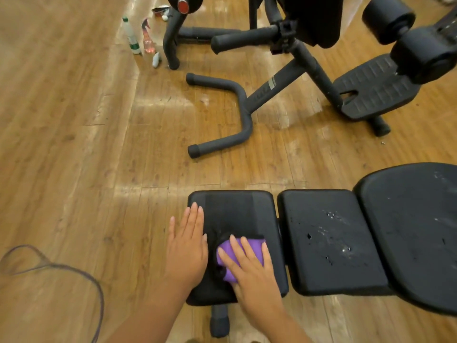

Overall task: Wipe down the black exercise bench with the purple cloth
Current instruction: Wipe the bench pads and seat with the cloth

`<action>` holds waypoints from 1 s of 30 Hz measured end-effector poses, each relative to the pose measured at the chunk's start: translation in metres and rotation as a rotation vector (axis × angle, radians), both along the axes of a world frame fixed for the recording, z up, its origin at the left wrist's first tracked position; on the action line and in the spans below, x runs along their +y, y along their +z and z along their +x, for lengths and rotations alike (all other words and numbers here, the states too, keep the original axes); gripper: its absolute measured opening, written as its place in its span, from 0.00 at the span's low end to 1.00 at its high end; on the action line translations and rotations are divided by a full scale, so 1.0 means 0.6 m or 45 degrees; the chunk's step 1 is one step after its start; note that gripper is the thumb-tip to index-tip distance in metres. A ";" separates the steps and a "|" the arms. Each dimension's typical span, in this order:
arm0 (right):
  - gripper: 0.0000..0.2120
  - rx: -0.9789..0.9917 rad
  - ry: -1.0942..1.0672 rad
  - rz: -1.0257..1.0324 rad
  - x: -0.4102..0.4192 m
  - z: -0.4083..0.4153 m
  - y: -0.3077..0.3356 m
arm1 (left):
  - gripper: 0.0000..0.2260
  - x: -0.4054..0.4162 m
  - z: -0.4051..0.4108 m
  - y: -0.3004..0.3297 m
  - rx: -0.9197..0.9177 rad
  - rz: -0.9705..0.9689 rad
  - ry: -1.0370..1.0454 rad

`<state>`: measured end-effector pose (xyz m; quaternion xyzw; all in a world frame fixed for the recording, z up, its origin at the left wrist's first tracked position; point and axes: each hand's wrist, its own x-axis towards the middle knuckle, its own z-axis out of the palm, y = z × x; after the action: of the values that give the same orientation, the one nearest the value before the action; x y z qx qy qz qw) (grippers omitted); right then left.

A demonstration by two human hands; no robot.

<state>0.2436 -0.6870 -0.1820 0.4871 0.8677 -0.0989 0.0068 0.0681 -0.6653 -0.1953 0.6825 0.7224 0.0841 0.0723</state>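
The black exercise bench (329,238) lies across the lower right in three padded sections. Its middle and right pads carry white specks and small holes. On the leftmost pad (235,211) lies the purple cloth (249,248), bunched up. My right hand (252,271) presses flat on top of the cloth with straight fingers, covering most of it. My left hand (186,246) rests flat on the left edge of the same pad, fingers straight and together.
A black exercise machine frame (284,78) with curved floor legs and a foot plate (376,87) stands beyond the bench. Two spray bottles (139,37) stand on the wooden floor at top left. A thin cord loop (61,271) lies at lower left.
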 end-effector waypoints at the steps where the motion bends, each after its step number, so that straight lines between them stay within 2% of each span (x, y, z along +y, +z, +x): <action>1: 0.27 0.009 -0.067 -0.018 0.024 -0.003 0.004 | 0.25 -0.001 0.001 0.000 -0.006 0.001 -0.001; 4: 0.26 0.065 -0.204 -0.050 0.116 -0.015 0.007 | 0.25 -0.001 0.004 0.002 -0.001 -0.010 0.010; 9: 0.26 0.043 -0.152 -0.065 0.166 -0.019 0.014 | 0.25 -0.002 0.006 0.003 0.025 -0.033 0.029; 14: 0.25 0.119 -0.108 -0.054 0.061 0.022 0.010 | 0.26 -0.002 0.006 0.001 0.036 -0.044 0.025; 17: 0.32 0.113 -0.102 -0.106 -0.051 0.062 -0.003 | 0.26 -0.004 0.006 0.004 0.057 -0.065 0.024; 20: 0.34 0.108 -0.126 -0.140 -0.077 0.079 -0.008 | 0.26 -0.003 0.005 0.007 0.067 -0.065 0.026; 25: 0.27 0.115 -0.186 -0.081 0.005 0.060 0.003 | 0.26 0.000 0.004 0.003 0.053 -0.057 0.019; 30: 0.24 0.122 -0.252 -0.040 0.165 0.041 0.001 | 0.26 -0.001 0.006 0.002 0.018 -0.051 0.023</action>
<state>0.2679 -0.5883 -0.1817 0.5648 0.8131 -0.1360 -0.0368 0.0717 -0.6660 -0.1944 0.6750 0.7305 0.0653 0.0800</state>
